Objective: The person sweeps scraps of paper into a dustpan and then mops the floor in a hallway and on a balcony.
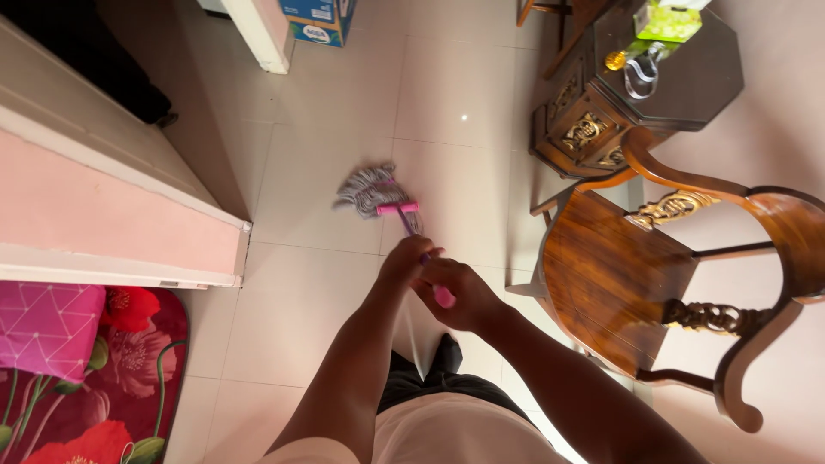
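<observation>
— Both forearms reach out from the body; right hand (460, 296) wraps the pink top of the mop handle (411, 230), left hand (406, 260) clamps it just below.

— Stacked like that for leverage?

— Seems so; handle slants forward, so the grey string mop head (371, 191) lies flat on the tiled floor (326, 112), mid-room, between the pink wall ledge (112, 215) and the wooden chair (614, 275).
</observation>
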